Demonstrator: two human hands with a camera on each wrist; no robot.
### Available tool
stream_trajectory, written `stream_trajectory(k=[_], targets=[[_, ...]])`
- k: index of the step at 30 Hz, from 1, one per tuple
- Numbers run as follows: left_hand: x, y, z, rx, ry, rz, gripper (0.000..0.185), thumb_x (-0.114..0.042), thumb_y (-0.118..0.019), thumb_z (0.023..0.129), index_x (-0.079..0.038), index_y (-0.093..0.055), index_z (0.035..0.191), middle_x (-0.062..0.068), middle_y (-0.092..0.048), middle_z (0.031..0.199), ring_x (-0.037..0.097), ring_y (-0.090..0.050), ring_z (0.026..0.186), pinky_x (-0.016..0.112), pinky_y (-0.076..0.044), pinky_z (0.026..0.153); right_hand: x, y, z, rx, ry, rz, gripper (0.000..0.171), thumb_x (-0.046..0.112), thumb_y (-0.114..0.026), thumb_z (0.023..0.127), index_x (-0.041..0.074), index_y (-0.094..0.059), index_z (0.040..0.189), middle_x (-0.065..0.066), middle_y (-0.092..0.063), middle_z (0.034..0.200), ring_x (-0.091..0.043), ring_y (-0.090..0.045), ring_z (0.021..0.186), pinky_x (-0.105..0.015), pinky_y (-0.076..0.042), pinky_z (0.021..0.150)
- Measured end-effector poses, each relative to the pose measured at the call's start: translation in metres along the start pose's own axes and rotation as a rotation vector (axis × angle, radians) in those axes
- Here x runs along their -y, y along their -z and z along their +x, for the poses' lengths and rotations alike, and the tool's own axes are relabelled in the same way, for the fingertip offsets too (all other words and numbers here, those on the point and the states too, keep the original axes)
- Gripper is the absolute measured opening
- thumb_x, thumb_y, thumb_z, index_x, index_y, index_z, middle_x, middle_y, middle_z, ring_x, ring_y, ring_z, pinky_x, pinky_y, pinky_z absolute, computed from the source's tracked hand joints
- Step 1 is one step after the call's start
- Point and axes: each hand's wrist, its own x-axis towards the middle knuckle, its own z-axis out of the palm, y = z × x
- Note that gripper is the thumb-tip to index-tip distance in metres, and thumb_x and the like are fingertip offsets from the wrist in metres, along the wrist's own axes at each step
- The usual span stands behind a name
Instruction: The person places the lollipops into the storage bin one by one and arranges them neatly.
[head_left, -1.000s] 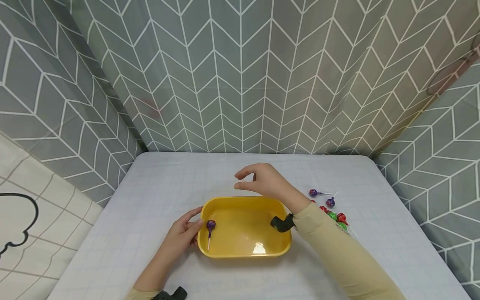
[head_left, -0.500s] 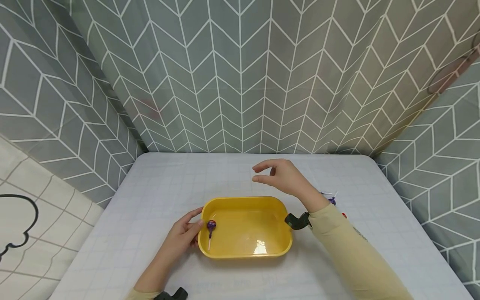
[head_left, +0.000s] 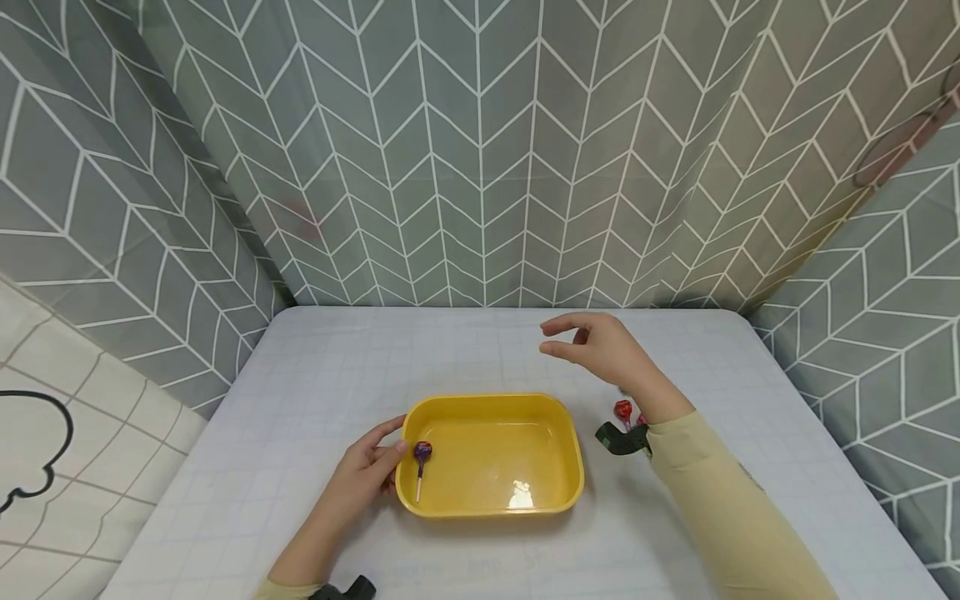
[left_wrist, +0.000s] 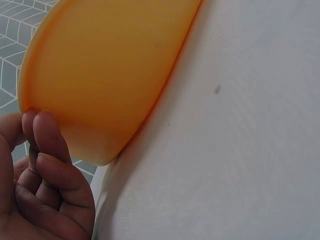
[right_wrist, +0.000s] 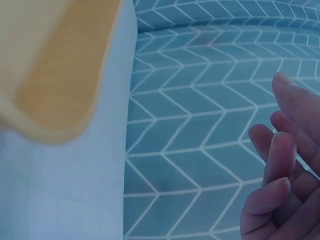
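Pinching the left rim of the glossy yellow rounded-rectangular plastic tray (head_left: 487, 454): your left hand (head_left: 367, 462), thumb over the edge. Your right hand (head_left: 600, 343): thumb and forefinger spread apart, nothing between them, raised beyond the tray's far right corner. Purple-wrapped round lollipop (head_left: 422, 451) on a pale stick lies inside the tray, by the left wall. Red-wrapped round lollipop (head_left: 622, 409) shows on the white-covered table (head_left: 300, 375), near your black wrist mount (head_left: 622, 437). Judgement: a light, steady left pinch should stop skidding; swing your beige sleeve (head_left: 735, 500) clear for a sightline; sticks likely pinch more surely than round heads.
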Motion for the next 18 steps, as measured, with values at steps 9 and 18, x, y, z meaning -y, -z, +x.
stream_trajectory(k=[9, 18], targets=[[0.001, 0.0, 0.0, -0.01, -0.007, -0.001, 0.045, -0.038, -0.064, 0.097, -0.031, -0.052, 0.139, 0.016, -0.065, 0.076, 0.023, -0.055, 0.06, 0.03, -0.051, 0.056, -0.023, 0.013, -0.007, -0.026, -0.029, -0.002, 0.047, 0.06, -0.072, 0.082, 0.03, -0.07, 0.118, 0.004, -0.066, 0.112, -0.024, -0.051, 0.081, -0.034, -0.043, 0.052], [0.001, 0.0, 0.0, -0.002, -0.006, 0.0, 0.047, -0.039, -0.063, 0.097, -0.029, -0.05, 0.141, 0.016, -0.065, 0.076, 0.023, -0.056, 0.06, 0.03, -0.051, 0.056, -0.048, 0.023, -0.013, -0.04, -0.033, -0.005, 0.047, 0.058, -0.07, 0.085, 0.026, -0.071, 0.12, 0.003, -0.066, 0.116, -0.024, -0.052, 0.082, -0.035, -0.047, 0.062]])
